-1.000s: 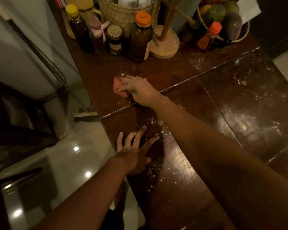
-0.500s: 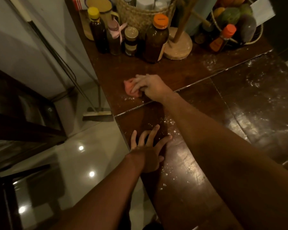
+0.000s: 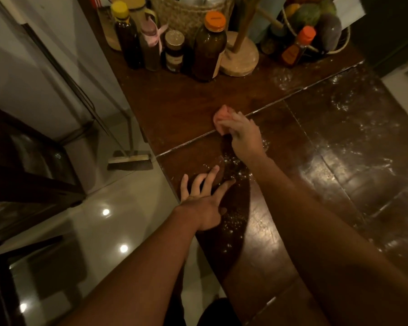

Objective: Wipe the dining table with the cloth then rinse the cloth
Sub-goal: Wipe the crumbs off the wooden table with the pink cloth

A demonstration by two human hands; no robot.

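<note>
Cloth (image 3: 222, 118), one piece, pink and bunched, lies on the dark wooden surface (image 3: 339, 161), on the seam between the far panel and the nearer ones, a little left of centre. Two hands are in view. The right hand (image 3: 244, 137) comes over the cloth with its fingers curled onto it and appears to grip it from above, though blur softens the fingers. The left hand (image 3: 204, 203) lies flat by the left edge of the surface, fingers straight and spread, holding nothing. White specks (image 3: 231, 165) are scattered between the two hands, and paler smears show on the right panels.

Five containers stand along the far side: a yellow-capped bottle (image 3: 125, 36), a bottle tied with pink ribbon (image 3: 150, 45), a small jar (image 3: 174, 51), a large amber bottle (image 3: 209, 48) with an orange cap, and, further right, a small orange-capped bottle (image 3: 296, 47). Behind them sits one woven basket (image 3: 191, 15). One wooden stand (image 3: 240, 55) on a round base is just right of the amber bottle. One fruit bowl (image 3: 339, 50) is at the far right.

Left of the surface, a glossy tiled floor (image 3: 85, 231) reflects lamp spots. One broom (image 3: 130, 160) rests there, near a dark cabinet (image 3: 21, 172).
</note>
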